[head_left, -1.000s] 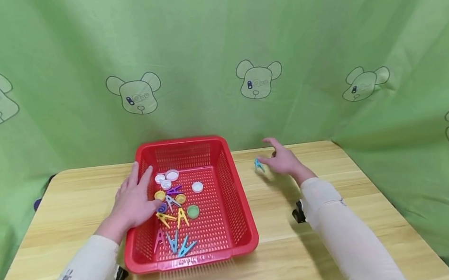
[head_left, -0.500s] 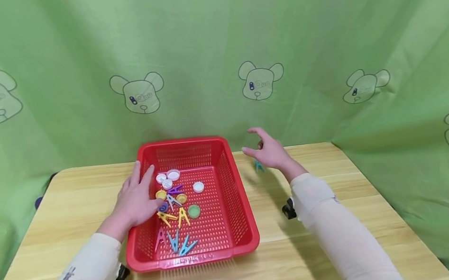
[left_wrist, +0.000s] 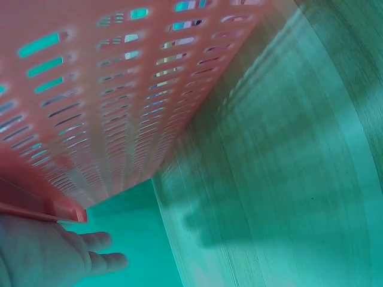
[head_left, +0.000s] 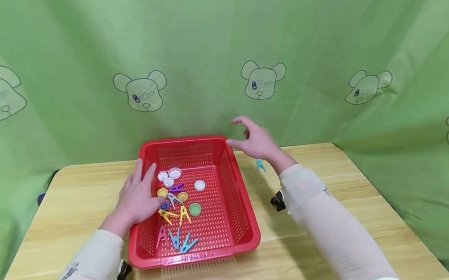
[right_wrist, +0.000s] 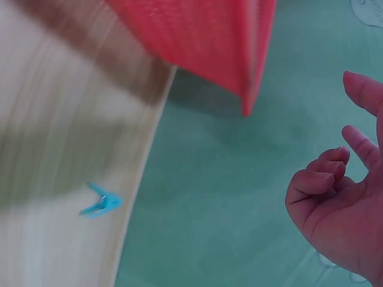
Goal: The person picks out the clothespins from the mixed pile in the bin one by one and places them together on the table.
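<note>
Head view, centre: a red perforated plastic basket [head_left: 244,194] holds coloured plastic clothes pegs [head_left: 184,215] and round caps [head_left: 200,185]; lettering on its front rim is unreadable. Of the hands, the left hand [head_left: 137,197], fingers spread, rests on the basket's left rim; the right hand [head_left: 257,141], thumb and forefinger wide apart, holds nothing near its upper-right corner. One light-blue plastic peg [head_left: 260,165] lies on the wooden desk [head_left: 342,181], right of centre. Lettering on the green curtain [head_left: 200,28] seems to begin "Q".

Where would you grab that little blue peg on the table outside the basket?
Probably across its joined end, pinched from above: the blue peg lies on the table with that narrow end toward the far edge and its two legs spread toward the person. The right hand is nearer.
</note>
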A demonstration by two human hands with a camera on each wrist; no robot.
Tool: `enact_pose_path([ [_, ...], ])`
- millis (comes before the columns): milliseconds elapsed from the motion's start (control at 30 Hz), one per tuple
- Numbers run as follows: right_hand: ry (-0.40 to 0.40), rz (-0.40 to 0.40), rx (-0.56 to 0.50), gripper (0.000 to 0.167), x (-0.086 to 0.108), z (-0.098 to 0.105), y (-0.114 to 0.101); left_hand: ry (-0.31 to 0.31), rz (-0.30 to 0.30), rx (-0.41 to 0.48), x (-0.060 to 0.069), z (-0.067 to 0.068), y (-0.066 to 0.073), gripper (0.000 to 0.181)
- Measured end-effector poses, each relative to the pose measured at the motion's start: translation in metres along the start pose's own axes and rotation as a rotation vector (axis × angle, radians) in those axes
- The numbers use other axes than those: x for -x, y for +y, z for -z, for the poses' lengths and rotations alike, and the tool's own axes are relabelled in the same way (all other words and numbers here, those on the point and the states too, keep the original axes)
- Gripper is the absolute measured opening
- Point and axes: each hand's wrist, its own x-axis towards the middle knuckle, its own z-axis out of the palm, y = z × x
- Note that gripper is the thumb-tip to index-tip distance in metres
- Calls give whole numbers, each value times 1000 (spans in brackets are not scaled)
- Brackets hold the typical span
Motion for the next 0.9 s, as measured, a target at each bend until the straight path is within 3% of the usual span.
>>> enact_pose_path([
  [600,-20,89,-83,58,-20,-24,-60,7,-5,0,-2,0,-2,98],
  [900,-76,80,-88,56,-22,-51,-66,-2,1,-1,-2,0,-1,96],
])
